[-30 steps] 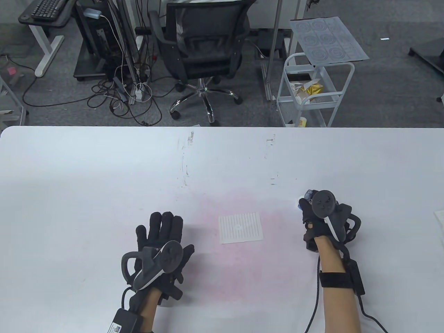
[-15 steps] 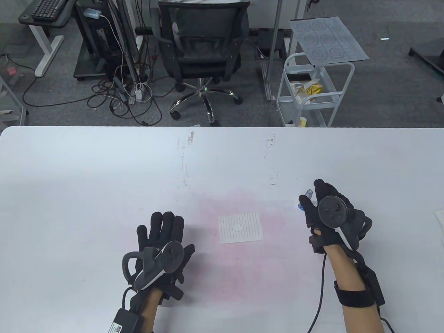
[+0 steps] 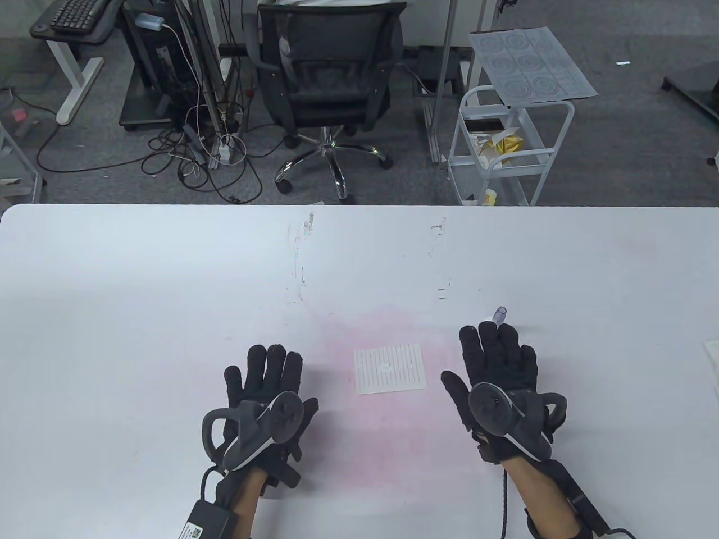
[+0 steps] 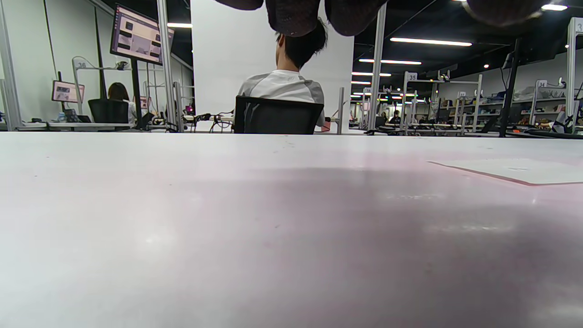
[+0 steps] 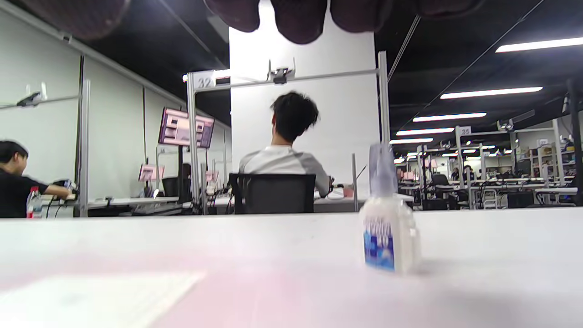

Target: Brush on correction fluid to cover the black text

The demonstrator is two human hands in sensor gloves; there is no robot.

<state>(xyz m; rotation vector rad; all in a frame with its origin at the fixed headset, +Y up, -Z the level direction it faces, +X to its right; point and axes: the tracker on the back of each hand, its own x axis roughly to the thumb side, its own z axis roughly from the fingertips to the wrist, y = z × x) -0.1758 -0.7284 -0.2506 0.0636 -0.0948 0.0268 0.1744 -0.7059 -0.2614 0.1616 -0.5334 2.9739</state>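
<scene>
A small lined white paper (image 3: 390, 370) lies flat on the white table (image 3: 168, 281), with a pale round patch at its middle; no black text shows. It also shows in the left wrist view (image 4: 514, 170). The correction fluid bottle (image 5: 388, 228) stands upright with its cap on, and only its cap (image 3: 499, 314) shows in the table view, just beyond my right fingertips. My right hand (image 3: 497, 365) lies flat and empty on the table, right of the paper. My left hand (image 3: 269, 382) lies flat and empty left of the paper.
Scuff marks (image 3: 300, 264) cross the far half of the table. A paper's edge (image 3: 712, 353) shows at the table's right border. An office chair (image 3: 328, 73) and a white cart (image 3: 508, 146) stand on the floor beyond the far edge.
My right hand has let go of the bottle, drawn back toward me and to the left, and spread flat on the table. The bottle now stands alone. My left hand has barely moved.
</scene>
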